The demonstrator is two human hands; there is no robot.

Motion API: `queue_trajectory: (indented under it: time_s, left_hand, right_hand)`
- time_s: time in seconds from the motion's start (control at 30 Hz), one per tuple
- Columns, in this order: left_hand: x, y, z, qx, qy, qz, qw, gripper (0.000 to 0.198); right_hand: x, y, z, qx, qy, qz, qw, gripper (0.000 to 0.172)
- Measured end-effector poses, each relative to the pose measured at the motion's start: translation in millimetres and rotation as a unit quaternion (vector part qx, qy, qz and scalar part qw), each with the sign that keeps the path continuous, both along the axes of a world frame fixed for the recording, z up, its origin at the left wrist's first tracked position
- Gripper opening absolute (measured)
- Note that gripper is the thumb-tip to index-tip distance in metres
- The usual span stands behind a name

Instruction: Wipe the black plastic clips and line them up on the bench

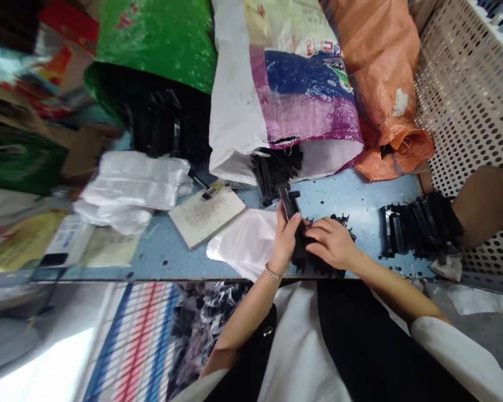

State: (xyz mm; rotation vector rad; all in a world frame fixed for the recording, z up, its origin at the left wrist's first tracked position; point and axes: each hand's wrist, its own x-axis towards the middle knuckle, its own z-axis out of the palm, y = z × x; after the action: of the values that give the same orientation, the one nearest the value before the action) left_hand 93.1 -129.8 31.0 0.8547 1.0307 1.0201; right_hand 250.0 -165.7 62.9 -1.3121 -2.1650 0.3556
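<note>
The left hand (285,237) grips a black part (289,204) over the desk (184,259); handling this piece seems the step in hand, the next move calling for a steady hold. The right hand (334,241) bends over a dark pile (324,268), its contact indistinct, so I cannot tell its grip.

My left hand (285,237) sits just right of the frame's centre, thumb and index finger pointing up in a grip. My left forearm (247,318) rises to it from the lower middle. Just to its right, my right hand (330,240) shows its back, fingers bent and pointing left; my right forearm (396,287) slants up from the lower right.
</note>
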Motion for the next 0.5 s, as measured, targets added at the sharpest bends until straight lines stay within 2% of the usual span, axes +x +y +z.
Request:
queue_trajectory:
  time_s: [0.07, 0.13, 0.2, 0.27, 0.33, 0.4, 0.5]
  left_hand:
    - [1, -5, 14.8, -0.031, -0.024, -0.054, 0.998, 0.065]
    - [1, -16, 26.3, -0.042, -0.052, -0.108, 0.992, 0.064]
    - [1, -26, 34.2, -0.056, -0.072, -0.157, 0.983, 0.065]
    - [0, -32, 37.8, -0.069, -0.067, -0.180, 0.979, 0.065]
    - [-3, -31, 37.1, -0.072, -0.048, -0.173, 0.981, 0.069]
    - [-8, -25, 33.3, -0.067, -0.031, -0.129, 0.989, 0.071]
    - [-14, -16, 26.0, -0.051, -0.004, -0.038, 0.998, 0.056]
  right_hand:
    - [11, -1, 2.8, 0.036, 0.037, -0.025, 0.998, 0.036]
    - [26, 13, -0.8, 0.078, 0.011, -0.072, 0.994, 0.039]
    - [37, 30, -8.4, 0.108, -0.041, -0.066, 0.991, 0.043]
    - [41, 41, -15.8, 0.104, -0.060, -0.037, 0.992, 0.046]
    - [36, 42, -19.1, 0.062, -0.034, -0.033, 0.997, 0.051]
    - [25, 35, -18.1, 0.004, 0.011, -0.039, 0.999, 0.055]
    - [3, 11, -15.7, -0.014, 0.012, 0.021, 1.000, 0.055]
